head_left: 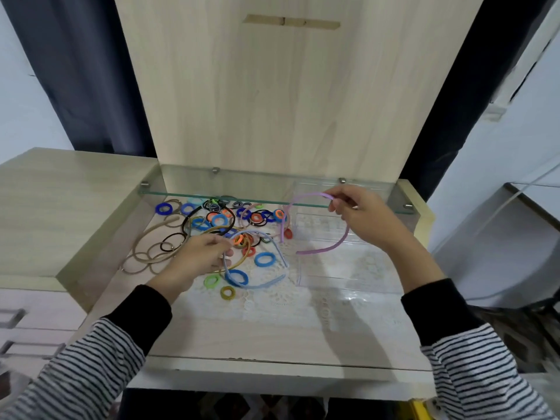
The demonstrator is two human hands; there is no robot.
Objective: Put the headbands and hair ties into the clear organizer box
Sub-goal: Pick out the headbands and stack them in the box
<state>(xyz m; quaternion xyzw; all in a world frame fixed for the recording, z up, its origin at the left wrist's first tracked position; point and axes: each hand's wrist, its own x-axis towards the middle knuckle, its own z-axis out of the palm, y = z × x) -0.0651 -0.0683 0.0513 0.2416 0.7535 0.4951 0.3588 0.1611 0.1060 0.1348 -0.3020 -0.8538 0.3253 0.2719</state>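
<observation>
My right hand [362, 218] pinches a lilac headband [303, 197] by its top and holds it in the air above the clear organizer box [348, 278] at the right of the desk. My left hand [201, 257] grips a light blue headband [274, 281] near its end, beside a mustard headband [242, 258]. A black headband [194, 214] and a beige one [145, 237] lie further left. Several coloured hair ties [236, 218] in blue, orange, green and black are spread between the headbands.
A glass shelf [242, 197] crosses the back of the recess just above the pile. The upright wooden panel [288, 86] stands behind it. A lace mat [303, 301] covers the desk. A raised cabinet top [60, 192] with drawers borders the left.
</observation>
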